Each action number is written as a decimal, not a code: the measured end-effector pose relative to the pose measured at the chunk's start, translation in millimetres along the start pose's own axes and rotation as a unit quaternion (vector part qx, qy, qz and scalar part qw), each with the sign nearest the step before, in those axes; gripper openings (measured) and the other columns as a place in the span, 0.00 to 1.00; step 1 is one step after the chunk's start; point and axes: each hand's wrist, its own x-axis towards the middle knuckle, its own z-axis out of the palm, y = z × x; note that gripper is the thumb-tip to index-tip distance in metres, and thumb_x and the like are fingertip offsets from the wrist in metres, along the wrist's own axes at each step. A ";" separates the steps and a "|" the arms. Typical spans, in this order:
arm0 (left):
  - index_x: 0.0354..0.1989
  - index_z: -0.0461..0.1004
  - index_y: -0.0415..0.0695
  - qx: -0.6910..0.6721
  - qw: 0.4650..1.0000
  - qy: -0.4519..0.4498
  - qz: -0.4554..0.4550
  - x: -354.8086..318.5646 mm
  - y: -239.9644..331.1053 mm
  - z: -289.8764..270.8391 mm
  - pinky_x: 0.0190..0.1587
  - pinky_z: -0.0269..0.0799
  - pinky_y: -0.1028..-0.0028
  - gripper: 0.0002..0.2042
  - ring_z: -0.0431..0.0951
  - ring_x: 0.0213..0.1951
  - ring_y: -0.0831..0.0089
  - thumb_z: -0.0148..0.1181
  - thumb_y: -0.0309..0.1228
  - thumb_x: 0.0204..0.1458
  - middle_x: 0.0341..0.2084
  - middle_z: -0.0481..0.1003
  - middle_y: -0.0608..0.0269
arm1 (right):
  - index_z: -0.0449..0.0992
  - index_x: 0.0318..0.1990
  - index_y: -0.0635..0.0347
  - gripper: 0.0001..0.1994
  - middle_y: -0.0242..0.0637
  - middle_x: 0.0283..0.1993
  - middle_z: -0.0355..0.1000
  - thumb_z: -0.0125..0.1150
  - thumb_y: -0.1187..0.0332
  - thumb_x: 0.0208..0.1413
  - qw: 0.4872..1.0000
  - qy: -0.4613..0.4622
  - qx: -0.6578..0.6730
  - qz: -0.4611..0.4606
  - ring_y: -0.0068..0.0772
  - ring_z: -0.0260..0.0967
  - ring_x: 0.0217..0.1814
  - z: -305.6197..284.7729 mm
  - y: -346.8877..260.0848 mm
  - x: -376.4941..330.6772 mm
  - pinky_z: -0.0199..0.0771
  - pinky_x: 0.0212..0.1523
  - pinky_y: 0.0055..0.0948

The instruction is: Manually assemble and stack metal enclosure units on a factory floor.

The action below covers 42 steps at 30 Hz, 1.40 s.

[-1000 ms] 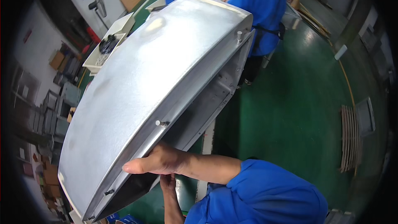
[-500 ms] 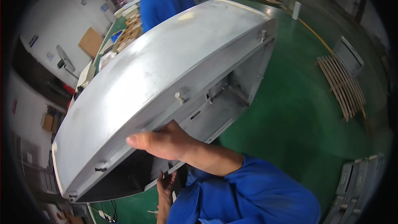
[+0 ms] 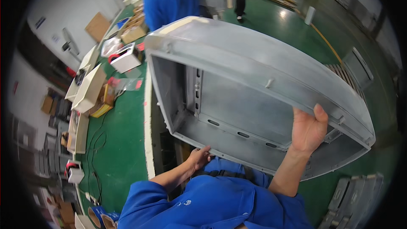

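Observation:
A large grey metal housing [image 3: 250, 51] with a curved outer shell hangs tilted in front of me, its open side toward me. Inside show slotted rails and a flat back wall; small pegs stick out along the rim. With my right hand [image 3: 308, 129] I grip the upper rim near its right end, thumb over the edge and fingers hidden inside. My left hand [image 3: 199, 159] supports the lower edge from below, its fingers curled against the metal near the left part.
A green workbench [image 3: 116, 152] with cables, white boxes [image 3: 127, 59] and parts bins runs along the left. A co-worker in blue [image 3: 169, 2] stands at its far end. Grey metal panels [image 3: 352, 199] stand at lower right. A wooden pallet [image 3: 339, 74] lies partly behind the housing.
The housing has swung clockwise and to the right, away from the bench, showing more of its inside. Both hands have turned with it, still holding its edges.

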 end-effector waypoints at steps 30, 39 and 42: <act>0.34 0.63 0.42 0.352 0.869 -0.177 -0.298 250.9 -29.3 426.2 0.11 0.48 0.86 0.08 0.65 0.21 0.80 0.56 0.27 0.49 0.25 0.66 0.64 | 0.64 0.47 0.65 0.20 0.45 0.51 0.62 0.47 0.83 0.41 0.875 0.299 0.004 -0.382 0.49 0.58 0.55 -155.8 -246.2 143.8 0.58 0.54 0.56; 0.33 0.63 0.43 0.429 0.814 -0.139 -0.366 339.2 -147.6 611.7 0.11 0.47 0.84 0.10 0.60 0.17 0.79 0.57 0.31 0.49 0.24 0.66 0.63 | 0.63 0.45 0.68 0.19 0.45 0.49 0.62 0.50 0.84 0.41 0.832 0.378 0.019 -0.405 0.48 0.57 0.55 -305.9 -405.8 249.3 0.56 0.57 0.56; 0.32 0.64 0.43 0.446 0.825 -0.122 -0.324 369.4 -184.9 665.8 0.11 0.47 0.84 0.09 0.60 0.16 0.79 0.56 0.32 0.49 0.25 0.67 0.62 | 0.62 0.45 0.68 0.20 0.46 0.49 0.61 0.49 0.84 0.40 0.812 0.422 0.050 -0.401 0.48 0.56 0.55 -349.1 -466.6 293.9 0.54 0.59 0.56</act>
